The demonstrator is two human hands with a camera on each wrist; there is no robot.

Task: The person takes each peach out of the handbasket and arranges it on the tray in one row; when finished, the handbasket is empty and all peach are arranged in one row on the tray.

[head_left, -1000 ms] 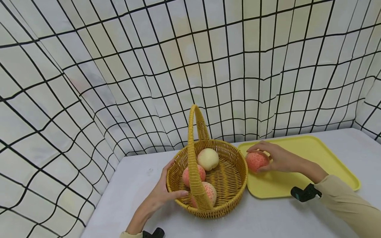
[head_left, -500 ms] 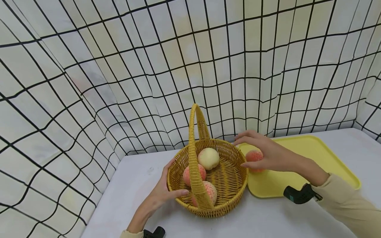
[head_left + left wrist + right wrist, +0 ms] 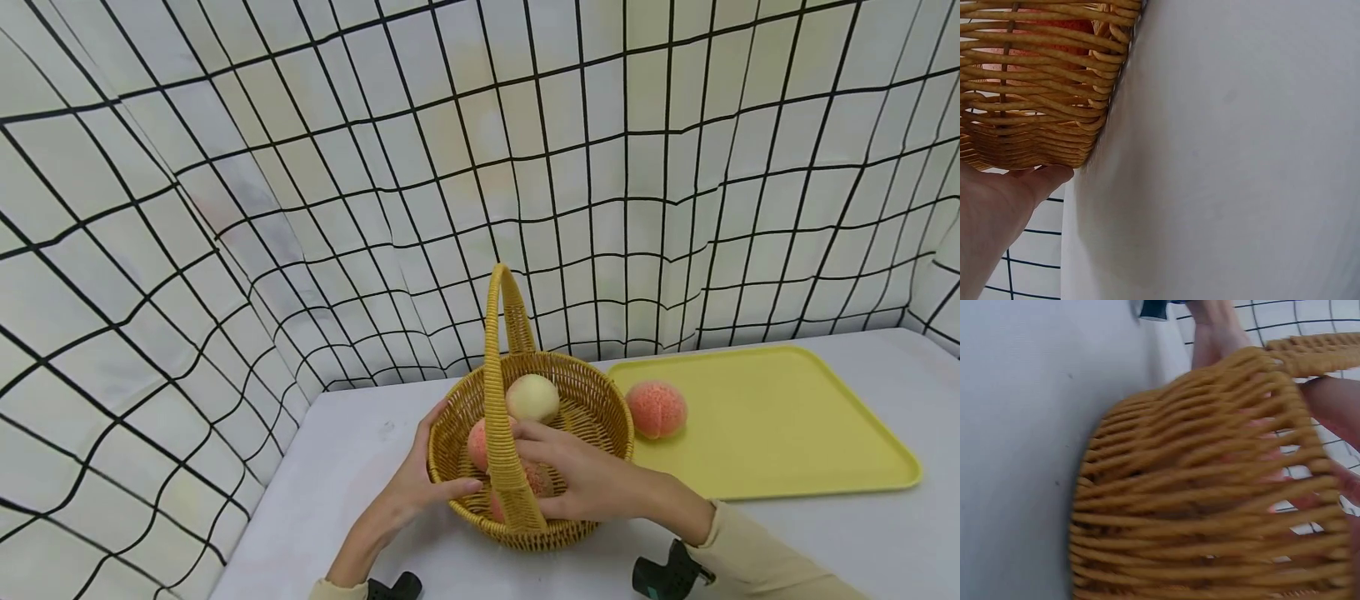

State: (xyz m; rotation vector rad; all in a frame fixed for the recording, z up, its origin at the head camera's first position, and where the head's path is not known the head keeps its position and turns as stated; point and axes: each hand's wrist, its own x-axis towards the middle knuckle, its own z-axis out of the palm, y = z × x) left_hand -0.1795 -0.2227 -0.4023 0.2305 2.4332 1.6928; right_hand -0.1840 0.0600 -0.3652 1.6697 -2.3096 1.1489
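Beige sleeves (image 3: pixel 780 562) reach in from the near side, a black wrist camera (image 3: pixel 663 575) below each, as I follow from my station. The left hand (image 3: pixel 416 471) grips the left side of the round golden wicker basket (image 3: pixel 562 536), thumb over the rim. Inside it, the right hand (image 3: pixel 585 475) is at the round, pink-speckled near peach (image 3: pixel 538 477); I cannot tell whether its fingers hold it, since the tall arched wicker handle (image 3: pixel 495 400) hides part of them. I judge the step to be taking hold of that peach; the next move calls for a sure grip and a lift kept clear of the handle. Beyond lie a round pink middle peach (image 3: pixel 477 446) and, farther, a pale cream peach (image 3: pixel 532 398), near enough to be knocked. Right of the basket, a coral-red peach (image 3: pixel 657 409) sits at the left end of the flat yellow tray (image 3: pixel 780 425). White cloth (image 3: pixel 300 508) covers the table; farthest back hangs a white curtain with black grid lines (image 3: pixel 585 208).
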